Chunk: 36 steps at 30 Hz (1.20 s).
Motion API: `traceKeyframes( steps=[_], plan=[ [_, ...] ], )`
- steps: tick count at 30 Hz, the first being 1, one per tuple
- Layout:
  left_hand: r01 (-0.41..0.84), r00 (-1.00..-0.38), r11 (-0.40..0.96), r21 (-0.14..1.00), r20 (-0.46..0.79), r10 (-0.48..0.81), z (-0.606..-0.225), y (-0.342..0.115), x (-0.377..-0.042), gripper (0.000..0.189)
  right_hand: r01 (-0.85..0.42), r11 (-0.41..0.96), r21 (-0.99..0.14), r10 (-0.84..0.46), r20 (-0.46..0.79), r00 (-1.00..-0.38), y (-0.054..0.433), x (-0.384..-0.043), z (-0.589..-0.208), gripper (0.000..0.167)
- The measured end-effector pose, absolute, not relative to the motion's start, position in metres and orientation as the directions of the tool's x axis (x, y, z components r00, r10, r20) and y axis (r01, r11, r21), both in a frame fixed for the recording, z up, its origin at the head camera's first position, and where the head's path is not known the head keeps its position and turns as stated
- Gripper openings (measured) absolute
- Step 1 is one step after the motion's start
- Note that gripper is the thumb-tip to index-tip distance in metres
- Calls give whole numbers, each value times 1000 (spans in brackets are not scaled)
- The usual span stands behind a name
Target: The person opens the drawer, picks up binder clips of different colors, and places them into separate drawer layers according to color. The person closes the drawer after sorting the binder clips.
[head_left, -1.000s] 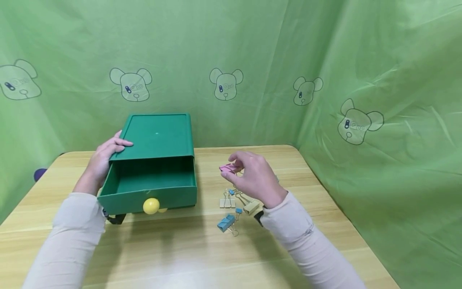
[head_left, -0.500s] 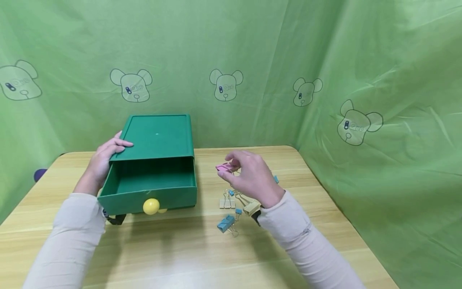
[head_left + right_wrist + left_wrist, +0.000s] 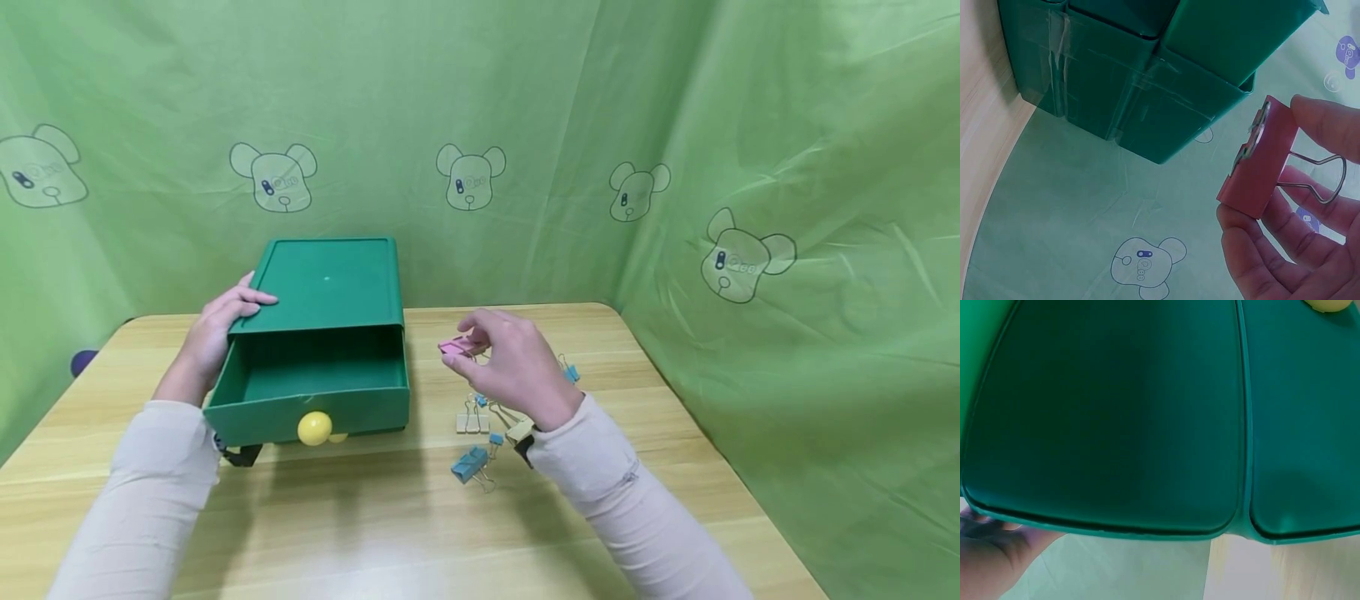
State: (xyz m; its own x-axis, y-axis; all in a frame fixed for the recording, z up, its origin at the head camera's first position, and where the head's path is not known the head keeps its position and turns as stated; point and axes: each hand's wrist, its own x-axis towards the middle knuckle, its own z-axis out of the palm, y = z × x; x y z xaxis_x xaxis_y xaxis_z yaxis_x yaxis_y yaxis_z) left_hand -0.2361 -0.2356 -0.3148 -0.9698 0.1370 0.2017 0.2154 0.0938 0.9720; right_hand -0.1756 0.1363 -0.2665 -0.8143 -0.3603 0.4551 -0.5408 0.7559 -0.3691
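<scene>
My left hand [image 3: 210,337] lies along the left side of a green drawer cabinet [image 3: 330,279], with fingers extended over the edge of its top. The cabinet's top drawer [image 3: 255,425] is pulled out, its yellow knob [image 3: 314,428] facing me; the visible inside holds nothing. To the right of the cabinet, above the table, my right hand [image 3: 517,362] pinches a pink binder clip [image 3: 454,347] between thumb and fingers. The right wrist view shows that clip [image 3: 1266,159] by its coloured body, a wire handle sticking out towards the palm.
Binder clips lie on the wooden table [image 3: 375,533] below my right hand: a blue one [image 3: 470,463], cream ones [image 3: 472,423] and smaller blue ones [image 3: 497,439]. Another blue clip [image 3: 572,373] lies farther right. A green curtain [image 3: 375,100] with bear drawings surrounds the table.
My right hand has moved a little left towards the cabinet, carrying the pink binder clip. This uncovers the blue clip at the right. The left hand and drawer stay put.
</scene>
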Motion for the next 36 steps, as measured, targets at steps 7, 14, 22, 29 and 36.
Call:
traceKeyframes(
  steps=[7,14,22,29,36],
  plan=[
    [220,-969,103,970,206,135,-315,-236,-235,38,-564,743,-362,-376,471,-798,131,-175,-265,32],
    [215,-970,96,972,201,137,-315,-236,-236,39,-577,735,-357,-390,473,-790,124,-174,-261,32],
    [212,-970,93,973,198,139,-316,-236,-235,38,-575,734,-360,-393,466,-793,118,-174,-259,31],
    [219,-969,98,971,205,137,-315,-236,-235,36,-577,738,-349,-397,467,-790,115,-173,-257,30],
    [214,-970,88,973,201,138,-315,-236,-235,37,-587,733,-344,-411,463,-785,110,-172,-256,27]
  ],
)
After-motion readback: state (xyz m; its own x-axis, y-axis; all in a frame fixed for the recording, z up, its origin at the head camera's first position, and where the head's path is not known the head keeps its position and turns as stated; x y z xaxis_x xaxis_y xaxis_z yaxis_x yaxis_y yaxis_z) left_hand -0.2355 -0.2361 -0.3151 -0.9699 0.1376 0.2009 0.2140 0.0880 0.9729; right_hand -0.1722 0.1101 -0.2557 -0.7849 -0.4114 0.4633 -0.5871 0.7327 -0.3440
